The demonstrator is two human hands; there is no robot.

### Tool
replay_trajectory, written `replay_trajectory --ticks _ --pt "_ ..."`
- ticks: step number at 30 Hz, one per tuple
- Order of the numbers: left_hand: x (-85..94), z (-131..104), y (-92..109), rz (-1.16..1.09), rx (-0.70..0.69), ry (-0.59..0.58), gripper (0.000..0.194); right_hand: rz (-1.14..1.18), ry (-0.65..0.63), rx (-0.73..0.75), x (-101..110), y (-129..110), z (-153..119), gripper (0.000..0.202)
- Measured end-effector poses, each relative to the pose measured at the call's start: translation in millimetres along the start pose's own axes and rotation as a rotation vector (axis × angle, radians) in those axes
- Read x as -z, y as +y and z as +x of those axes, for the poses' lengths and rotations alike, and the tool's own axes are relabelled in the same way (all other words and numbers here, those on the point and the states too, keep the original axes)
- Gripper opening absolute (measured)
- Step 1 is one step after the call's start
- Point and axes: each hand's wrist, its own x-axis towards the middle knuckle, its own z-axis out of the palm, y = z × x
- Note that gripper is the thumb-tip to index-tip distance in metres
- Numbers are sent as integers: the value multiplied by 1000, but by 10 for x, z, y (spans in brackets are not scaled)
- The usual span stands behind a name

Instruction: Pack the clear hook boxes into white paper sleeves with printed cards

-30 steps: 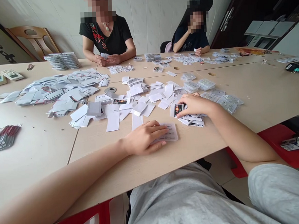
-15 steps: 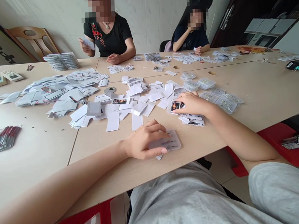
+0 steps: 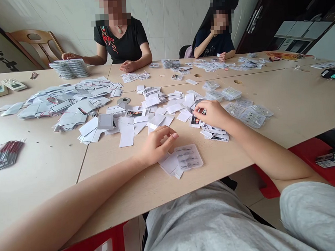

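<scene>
- head view: the left hand (image 3: 160, 143) has come off the box (image 3: 189, 156) to its ten o'clock, fingers loosely curled, nothing seen in them.
- the box now lies uncovered on the table (image 3: 148, 189), overlapping white slips (image 3: 169, 165) at its eight o'clock; both look easy to reach.
- the right hand (image 3: 211, 114), at the box's one o'clock, bends over a printed card (image 3: 195, 120); cannot tell whether it grips.

There's room right of the case (image 3: 189, 157); cards (image 3: 169, 164) block left.

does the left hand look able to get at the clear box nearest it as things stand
Probably yes: the left hand is close beside the clear box, with nothing visible covering it.
</scene>
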Motion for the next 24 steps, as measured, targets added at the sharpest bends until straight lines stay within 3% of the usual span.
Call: replay_trajectory --ticks 4,9,15,19,24 --pt "5 27 -15 -17 90 25 37 140 179 70 -102 -199 -42 16" --pt "9 46 -12 -79 94 36 36 277 163 280 -232 -445 -171 14" --pt "-12 50 -25 -85 81 61 31 281 184 543 -331 -515 -234 5" --pt "-27 46 -84 -32 32 92 27 334 200 482 -335 -498 -231 6" --pt "-29 57 -108 21 63 102 21 429 195 335 -306 -491 -229 7"
